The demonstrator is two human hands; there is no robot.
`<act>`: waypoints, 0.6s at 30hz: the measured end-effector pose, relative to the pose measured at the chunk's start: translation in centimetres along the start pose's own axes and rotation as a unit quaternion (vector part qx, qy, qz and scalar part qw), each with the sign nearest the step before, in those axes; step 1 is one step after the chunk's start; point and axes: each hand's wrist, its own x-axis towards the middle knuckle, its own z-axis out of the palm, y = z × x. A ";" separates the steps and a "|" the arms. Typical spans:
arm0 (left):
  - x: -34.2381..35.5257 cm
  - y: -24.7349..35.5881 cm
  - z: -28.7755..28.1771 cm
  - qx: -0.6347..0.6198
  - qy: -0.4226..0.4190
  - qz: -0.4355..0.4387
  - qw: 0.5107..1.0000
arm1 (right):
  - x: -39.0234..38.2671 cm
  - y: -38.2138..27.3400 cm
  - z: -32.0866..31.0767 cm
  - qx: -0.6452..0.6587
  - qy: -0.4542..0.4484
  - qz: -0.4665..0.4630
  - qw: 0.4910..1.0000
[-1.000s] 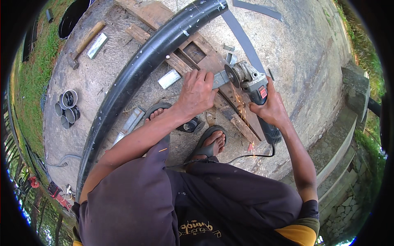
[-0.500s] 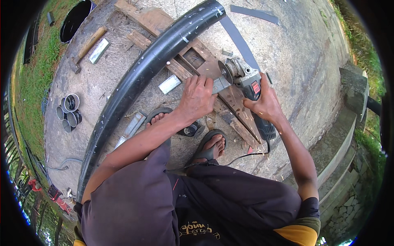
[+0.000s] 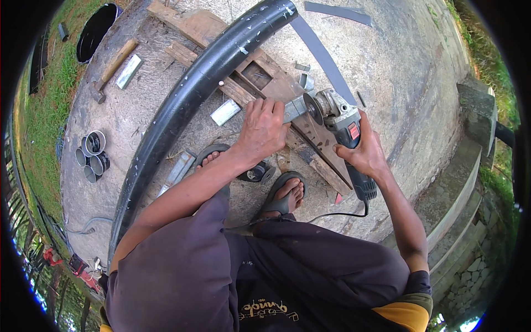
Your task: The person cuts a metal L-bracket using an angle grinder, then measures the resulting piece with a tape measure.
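My left hand [image 3: 263, 127] is closed round a grey metal bar [image 3: 293, 109], pressing it down on a brown wooden board [image 3: 276, 83]. My right hand [image 3: 366, 148] grips the body of a black and silver angle grinder [image 3: 349, 130]. The grinder's disc [image 3: 313, 109] stands upright at the bar's right end; whether the two touch, I cannot tell. Just beyond the disc lies a short metal offcut [image 3: 306, 82]. A long, curved black pipe [image 3: 191, 91] rests across the board's far end, left of my hands.
A hammer [image 3: 113, 69] and metal pieces [image 3: 129, 72] [image 3: 225, 113] lie on the concrete at left, near several short pipe rings [image 3: 95, 142]. Grey strips [image 3: 323, 55] lie at the far right. Concrete steps [image 3: 456, 182] edge the right side. The grinder's cord [image 3: 337, 213] runs past my sandalled foot [image 3: 285, 196].
The grinder has shifted slightly right, and the sparks around it are gone. A metal offcut now shows beyond the disc. My left hand still holds the bar.
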 end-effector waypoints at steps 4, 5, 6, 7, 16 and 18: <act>-0.1 0.0 0.1 0.002 0.000 -0.001 1.000 | -0.7 0.4 0.5 0.004 0.002 0.000 1.000; -0.1 0.0 0.2 0.002 -0.001 -0.001 1.000 | -0.8 0.4 0.6 0.004 0.001 0.000 1.000; -0.1 -0.1 0.2 0.001 0.003 0.000 1.000 | -0.9 0.3 0.7 -0.002 0.000 0.003 1.000; -0.1 -0.1 0.3 -0.001 0.007 0.001 1.000 | -0.9 0.3 0.7 -0.008 -0.002 0.006 1.000; 0.0 0.2 0.1 0.009 0.010 0.003 1.000 | -0.2 1.3 1.0 -0.019 0.003 -0.015 1.000; 0.0 0.3 0.1 0.011 0.009 0.003 1.000 | -0.2 1.1 1.0 -0.019 0.004 -0.011 1.000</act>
